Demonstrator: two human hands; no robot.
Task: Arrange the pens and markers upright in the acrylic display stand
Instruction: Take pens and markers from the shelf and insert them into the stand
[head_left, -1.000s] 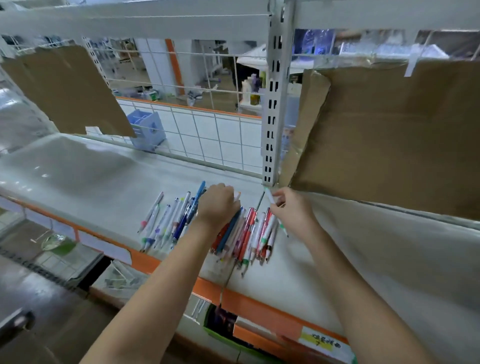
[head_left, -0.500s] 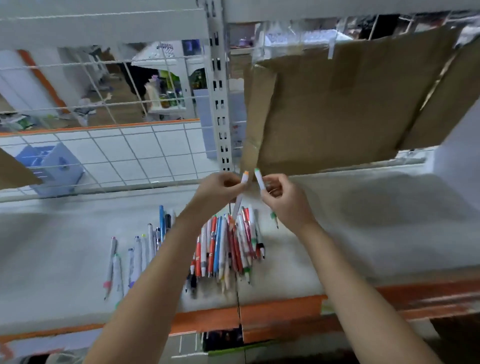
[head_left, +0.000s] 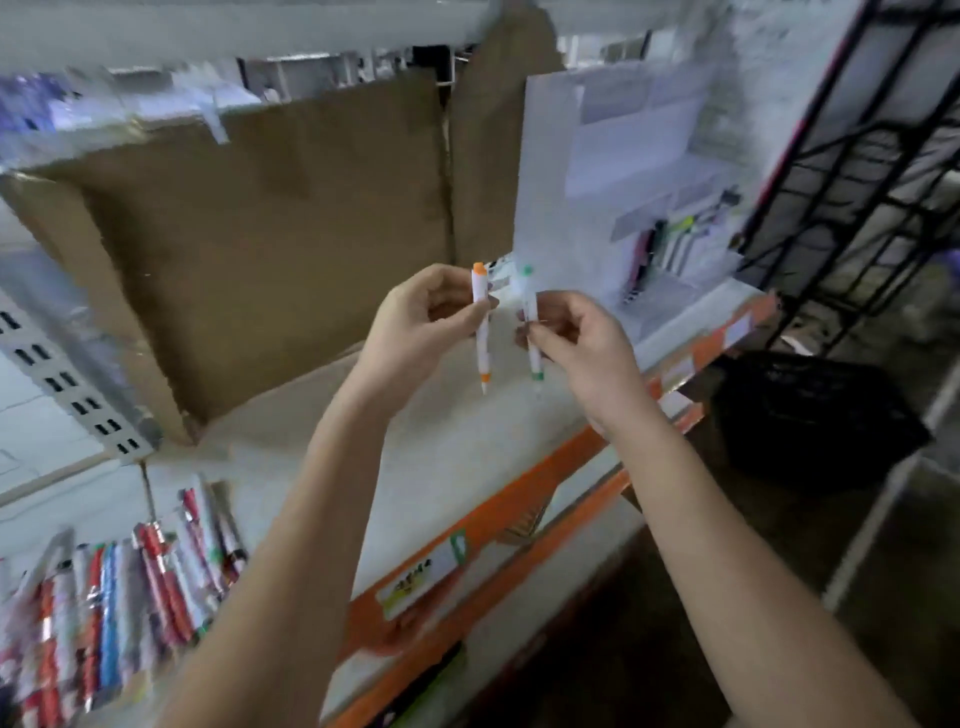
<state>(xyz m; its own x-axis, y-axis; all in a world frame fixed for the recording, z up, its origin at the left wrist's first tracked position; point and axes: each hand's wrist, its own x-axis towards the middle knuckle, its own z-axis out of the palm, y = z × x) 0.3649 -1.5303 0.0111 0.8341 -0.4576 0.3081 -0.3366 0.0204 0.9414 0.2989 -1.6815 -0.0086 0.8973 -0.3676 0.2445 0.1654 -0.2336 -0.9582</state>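
The left hand (head_left: 415, 322) is pinching an orange pen (head_left: 482, 332) and the right hand (head_left: 576, 343) is pinching a green pen (head_left: 531, 327), both standing up, with the acrylic stand (head_left: 670, 223) waiting up and right, nearer the right hand.

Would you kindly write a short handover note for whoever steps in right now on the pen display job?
Left hand: holds the orange-capped pen upright.
Right hand: holds the green-capped pen upright, beside the other.
Acrylic display stand: on the shelf to the right, beyond the hands; a few pens already stand in it, blurred.
Loose pens: a pile lies flat on the shelf at lower left.
Done: two pens picked up.
Left: slot these two into the stand, then fetch the pile.
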